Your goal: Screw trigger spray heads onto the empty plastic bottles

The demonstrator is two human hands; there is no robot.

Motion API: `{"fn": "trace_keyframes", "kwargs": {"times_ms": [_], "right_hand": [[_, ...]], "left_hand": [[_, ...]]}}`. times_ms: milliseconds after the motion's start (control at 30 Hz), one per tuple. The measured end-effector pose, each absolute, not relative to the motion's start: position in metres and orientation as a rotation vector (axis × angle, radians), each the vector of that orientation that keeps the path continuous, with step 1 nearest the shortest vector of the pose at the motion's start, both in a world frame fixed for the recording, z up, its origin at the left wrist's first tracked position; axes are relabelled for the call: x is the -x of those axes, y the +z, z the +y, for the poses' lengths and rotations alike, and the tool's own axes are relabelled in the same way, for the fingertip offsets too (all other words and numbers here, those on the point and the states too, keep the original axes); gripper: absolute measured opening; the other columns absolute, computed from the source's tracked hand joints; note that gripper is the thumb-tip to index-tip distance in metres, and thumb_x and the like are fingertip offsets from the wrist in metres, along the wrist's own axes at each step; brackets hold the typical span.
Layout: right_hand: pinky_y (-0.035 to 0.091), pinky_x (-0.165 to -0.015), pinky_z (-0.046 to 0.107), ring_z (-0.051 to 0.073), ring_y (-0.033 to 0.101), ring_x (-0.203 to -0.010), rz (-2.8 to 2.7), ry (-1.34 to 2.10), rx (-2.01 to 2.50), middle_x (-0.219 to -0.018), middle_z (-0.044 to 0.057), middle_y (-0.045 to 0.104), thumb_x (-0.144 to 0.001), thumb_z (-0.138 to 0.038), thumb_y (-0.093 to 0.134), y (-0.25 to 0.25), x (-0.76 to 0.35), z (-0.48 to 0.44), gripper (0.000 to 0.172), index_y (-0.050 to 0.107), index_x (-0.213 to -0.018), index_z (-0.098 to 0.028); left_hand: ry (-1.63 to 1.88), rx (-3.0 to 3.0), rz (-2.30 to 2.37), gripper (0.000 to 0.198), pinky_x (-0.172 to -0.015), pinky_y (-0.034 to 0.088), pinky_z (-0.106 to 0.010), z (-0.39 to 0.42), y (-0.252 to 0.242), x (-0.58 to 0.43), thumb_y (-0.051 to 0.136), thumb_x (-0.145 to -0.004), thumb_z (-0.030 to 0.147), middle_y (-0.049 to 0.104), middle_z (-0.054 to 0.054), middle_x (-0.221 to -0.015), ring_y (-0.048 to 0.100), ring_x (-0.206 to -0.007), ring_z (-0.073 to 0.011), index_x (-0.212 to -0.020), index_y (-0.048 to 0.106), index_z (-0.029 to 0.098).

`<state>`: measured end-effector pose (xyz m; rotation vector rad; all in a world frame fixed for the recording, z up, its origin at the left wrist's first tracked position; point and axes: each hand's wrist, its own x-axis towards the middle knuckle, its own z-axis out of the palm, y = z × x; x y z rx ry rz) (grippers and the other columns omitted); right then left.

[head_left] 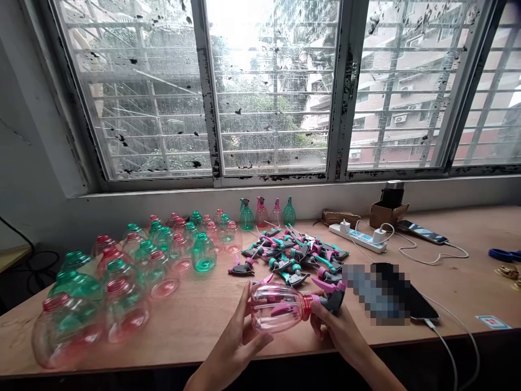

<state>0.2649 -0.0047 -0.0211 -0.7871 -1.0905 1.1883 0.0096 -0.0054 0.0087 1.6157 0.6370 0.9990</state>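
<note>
A clear pink spray bottle [277,308] lies sideways in the air over the front edge of the table, its base to the left. My left hand [238,334] is closed around the base end, thumb below and fingers behind it. At the neck, my right hand [336,326] grips the pink collar of a grey and pink trigger spray head [334,298]. This head sits at the bottle's mouth, with its tube running inside. Whether the collar is fully threaded I cannot tell. Just behind my hands is a pile of loose spray heads [295,252] in pink, teal and grey.
Several open pink and green bottles [146,255] crowd the left side of the table [195,336]. Spray bottles with heads [261,214] stand by the wall. To the right are a power strip [358,238], a phone [423,304] on a cable, another phone [423,232] and blue scissors [504,254].
</note>
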Motion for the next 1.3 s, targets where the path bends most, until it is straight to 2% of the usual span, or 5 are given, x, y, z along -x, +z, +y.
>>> {"fn": "trace_keyframes", "kwargs": {"times_ms": [233, 567, 767, 967, 1300], "right_hand": [[0.035, -0.040, 0.022, 0.011, 0.050, -0.042, -1.094, 1.191, 0.783, -0.061, 0.000, 0.067, -0.079, -0.057, 0.081, -0.0194, -0.2632, -0.0044, 0.043, 0.065, -0.088, -0.018], [0.036, -0.041, 0.022, 0.012, 0.053, -0.045, -1.114, 1.198, 0.784, -0.068, 0.004, 0.073, -0.082, -0.056, 0.079, -0.0210, -0.2642, -0.0048, 0.041, 0.067, -0.089, -0.018], [0.037, -0.042, 0.022, 0.012, 0.052, -0.046, -1.135, 1.189, 0.784, -0.067, 0.005, 0.072, -0.085, -0.054, 0.077, -0.0218, -0.2651, -0.0034, 0.038, 0.067, -0.086, -0.017], [0.036, -0.040, 0.022, 0.012, 0.053, -0.044, -1.110, 1.192, 0.786, -0.068, 0.004, 0.073, -0.082, -0.055, 0.079, -0.0208, -0.2642, -0.0042, 0.040, 0.066, -0.084, -0.018], [0.037, -0.041, 0.022, 0.012, 0.054, -0.045, -1.120, 1.208, 0.775, -0.067, 0.001, 0.069, -0.084, -0.053, 0.078, -0.0253, -0.2662, -0.0020, 0.037, 0.067, -0.089, -0.018]], "left_hand": [[1.018, -1.760, 0.721, 0.089, -0.123, 0.031, -0.048, -0.0038, 0.0042, -0.0074, 0.068, -0.095, 0.044, 0.020, -0.007, -0.172, 0.038, -0.150, -0.0330, -0.162, 0.008, 0.043], [0.949, -1.723, 0.686, 0.102, -0.121, 0.034, -0.048, -0.0035, 0.0083, -0.0084, 0.066, -0.095, 0.051, 0.034, -0.014, -0.166, 0.048, -0.143, -0.0329, -0.163, -0.007, 0.032], [0.962, -1.789, 0.699, 0.098, -0.120, 0.037, -0.046, 0.0023, 0.0040, -0.0089, 0.066, -0.096, 0.046, 0.026, -0.012, -0.169, 0.050, -0.142, -0.0323, -0.162, -0.005, 0.038], [0.981, -1.809, 0.778, 0.101, -0.116, 0.042, -0.043, -0.0015, -0.0011, -0.0074, 0.068, -0.094, 0.049, 0.049, -0.011, -0.155, 0.056, -0.135, -0.0283, -0.161, -0.007, 0.040], [1.051, -1.918, 0.796, 0.095, -0.124, 0.030, -0.048, -0.0029, 0.0003, -0.0109, 0.065, -0.095, 0.047, 0.026, -0.009, -0.169, 0.037, -0.149, -0.0347, -0.163, -0.001, 0.036]]}}
